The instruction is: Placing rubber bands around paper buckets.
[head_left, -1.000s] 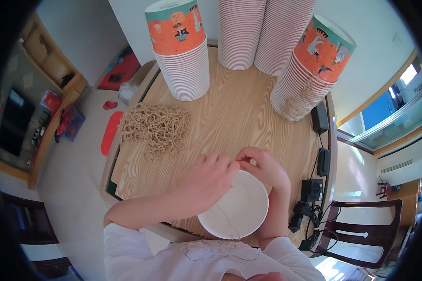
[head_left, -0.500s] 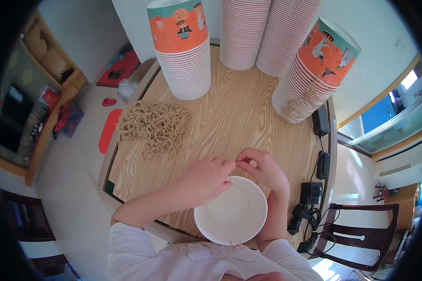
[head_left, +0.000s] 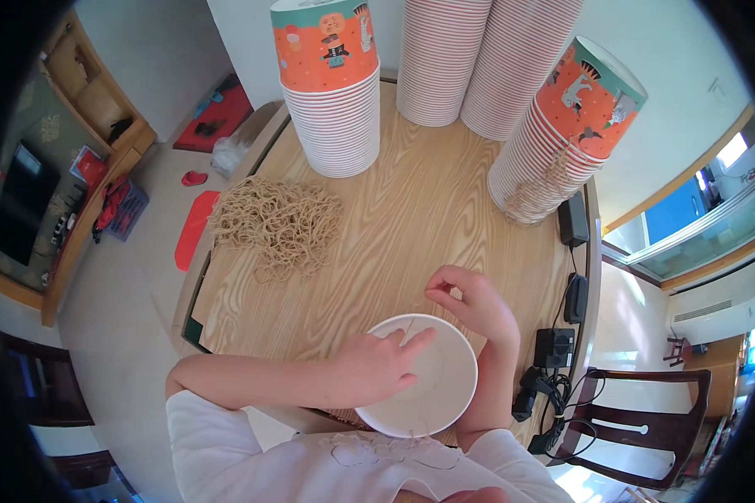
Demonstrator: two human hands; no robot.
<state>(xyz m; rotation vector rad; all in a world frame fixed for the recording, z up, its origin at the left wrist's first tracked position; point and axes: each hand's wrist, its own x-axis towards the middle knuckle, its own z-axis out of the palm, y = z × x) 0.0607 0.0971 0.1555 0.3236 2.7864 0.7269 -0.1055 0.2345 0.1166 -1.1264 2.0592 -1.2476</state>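
A white paper bucket [head_left: 449, 394] is right in front of my body, with its mouth facing up. My left hand [head_left: 382, 365] is over the left part of its mouth, fingers apart, with nothing visible in them. Just beyond the bucket's right rim, my right hand [head_left: 476, 306] is closed in a pinch of thumb and forefinger; anything between them is too small to make out. A faint thin strand shows at the bucket's far rim. To the left on the table lies a loose heap of tan twine [head_left: 277, 222].
Nested paper buckets stand upside down in stacks: an orange-topped one [head_left: 331, 109] at the far left, tall white ones [head_left: 445, 63] behind, and another [head_left: 554, 142] at right with twine against it. Black adapters and cables [head_left: 554, 348] line the right edge; a dark chair [head_left: 646, 419] stands beyond.
My left hand has drawn away from the right one, moving nearer to me over the bucket's mouth, and its fingers have spread. The right hand has barely moved.
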